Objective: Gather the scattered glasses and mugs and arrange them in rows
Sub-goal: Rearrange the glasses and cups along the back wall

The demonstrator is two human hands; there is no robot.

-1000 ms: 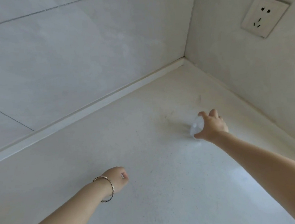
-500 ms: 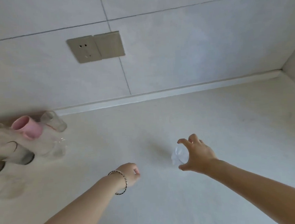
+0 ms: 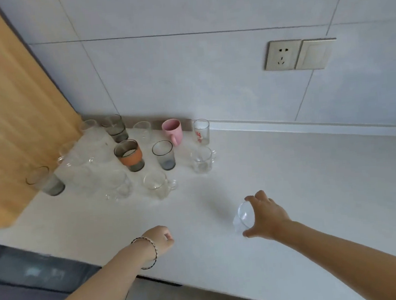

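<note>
My right hand grips a clear glass, tilted and low over the counter. I cannot tell whether it touches the surface. It is well apart from the group at the back left. My left hand is curled into a fist near the front edge, with nothing in it that I can see.

I judge the gathering nearly done, since everything else in view stands bunched between the wooden panel and the wall. The line along the wall reads fairly straight. The nearer ones are staggered, so this glass has yet to be placed and the rows need straightening.

My count:
- one pink mug
- one red-printed glass
- one orange-banded glass
- three smoky glasses
- at least three clear handled mugs
- two plain clear glasses at the back

The blurred patch by the panel may hide more.
</note>
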